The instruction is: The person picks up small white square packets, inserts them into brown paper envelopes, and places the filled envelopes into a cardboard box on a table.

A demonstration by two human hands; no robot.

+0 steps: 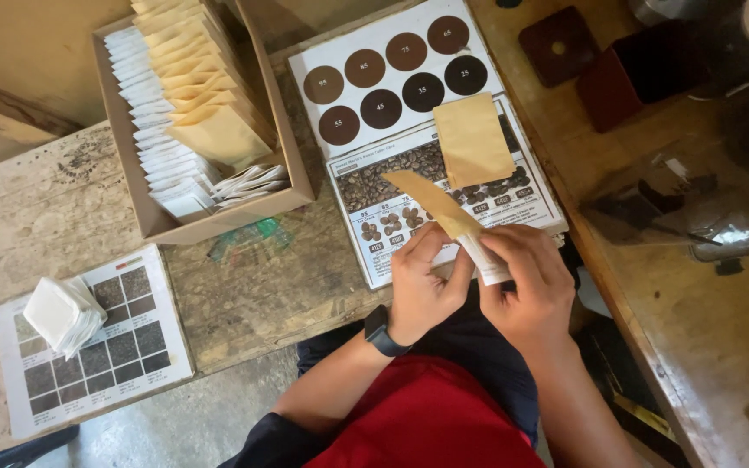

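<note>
My left hand [422, 282] and my right hand [530, 282] meet over the table's edge, both gripping a tan paper pouch [431, 204] that points up and left. A white paper packet [487, 260] sits at the pouch's mouth between my fingers. A black watch is on my left wrist. A second tan pouch [472, 139] lies flat on a printed colour chart [400, 69] with dark brown circles and pictures of beans.
A cardboard box [292, 186] at the back left holds rows of tan pouches and white packets. A stack of white packets [64, 314] rests on a second chart sheet [140, 347] at the left. Dark red boxes [626, 69] and a metal tool [713, 225] stand at the right.
</note>
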